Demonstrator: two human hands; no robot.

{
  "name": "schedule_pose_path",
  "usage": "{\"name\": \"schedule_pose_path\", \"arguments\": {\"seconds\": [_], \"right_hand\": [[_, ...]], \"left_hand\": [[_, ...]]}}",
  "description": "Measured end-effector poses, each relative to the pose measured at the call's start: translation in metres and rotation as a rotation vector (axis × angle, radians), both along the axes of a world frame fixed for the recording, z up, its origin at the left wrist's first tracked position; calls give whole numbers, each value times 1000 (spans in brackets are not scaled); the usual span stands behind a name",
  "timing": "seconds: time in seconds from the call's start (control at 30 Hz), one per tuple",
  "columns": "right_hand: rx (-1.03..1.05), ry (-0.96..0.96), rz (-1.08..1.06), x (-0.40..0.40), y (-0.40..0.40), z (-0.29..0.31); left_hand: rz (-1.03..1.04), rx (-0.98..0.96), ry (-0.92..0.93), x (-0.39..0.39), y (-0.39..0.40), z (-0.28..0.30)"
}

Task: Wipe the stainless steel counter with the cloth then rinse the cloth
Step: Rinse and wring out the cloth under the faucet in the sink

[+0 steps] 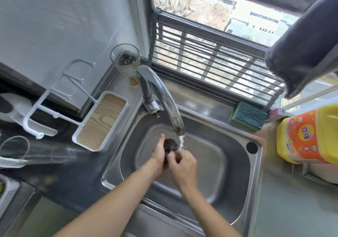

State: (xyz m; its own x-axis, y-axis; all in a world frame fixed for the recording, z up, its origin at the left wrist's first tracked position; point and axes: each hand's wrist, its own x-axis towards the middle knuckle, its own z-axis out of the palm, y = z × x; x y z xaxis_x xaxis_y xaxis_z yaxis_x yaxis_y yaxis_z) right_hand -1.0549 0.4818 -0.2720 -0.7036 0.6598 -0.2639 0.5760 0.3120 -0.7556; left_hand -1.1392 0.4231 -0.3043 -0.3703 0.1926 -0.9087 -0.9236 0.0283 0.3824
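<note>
Over the steel sink (pixel 237 172), both hands hold a small dark bunched cloth (pixel 170 144) just left of the running water (pixel 181 141) from the curved chrome tap (pixel 164 97). My left hand (pixel 159 154) grips the cloth from the left with one finger stretched up. My right hand (pixel 182 165) pinches its lower part from the right. Most of the cloth is hidden between the fingers. The stainless steel counter (pixel 285 209) runs along the right of the sink.
A green scouring sponge (pixel 249 116) lies behind the sink. A yellow-orange detergent jug (pixel 307 136) stands at right, and a grey towel (pixel 307 50) hangs above. A glass (pixel 126 63), a white wood-bottomed tray (pixel 102 121) and a white rack (pixel 54 101) sit at left.
</note>
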Motion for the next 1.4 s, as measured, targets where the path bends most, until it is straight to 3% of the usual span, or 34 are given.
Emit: {"name": "schedule_pose_path", "arguments": {"seconds": [0.07,0.1,0.27,0.4,0.47,0.63,0.7,0.83,1.0,1.1,1.17,1.23,1.33,1.4], "right_hand": [[15,6,104,1,-12,-3],[8,5,52,-5,-8,-8],[-213,-191,-443,-36,40,-12],[-129,44,-244,-11,-25,11],[-111,56,-161,-4,-41,20],[-248,-218,-564,-43,28,9],[-250,-203,-536,-41,19,15],[-139,-78,-267,-23,-32,35],[-342,-398,-435,-45,34,3],[-250,-262,-346,-38,1,16],[-191,-141,-217,-28,-32,32],[-128,-146,-192,-28,-26,30],[-253,-326,-297,-44,22,-2],[-413,-343,-418,-47,46,-17]], "left_hand": [[-30,-98,85,0,-1,-18],[-49,-105,130,5,-2,-13],[-351,-32,314,28,13,31],[-215,-201,170,-14,12,17],[-213,-270,182,-20,11,15],[-382,-147,253,8,21,38],[-360,-159,253,3,23,37],[-176,-178,147,-12,10,15],[-373,-88,183,21,10,30],[-334,-135,237,-3,9,17],[-230,-152,162,-17,3,2],[-208,-130,109,-10,2,10],[-408,-69,98,11,-2,23],[-508,9,102,16,-13,28]]}}
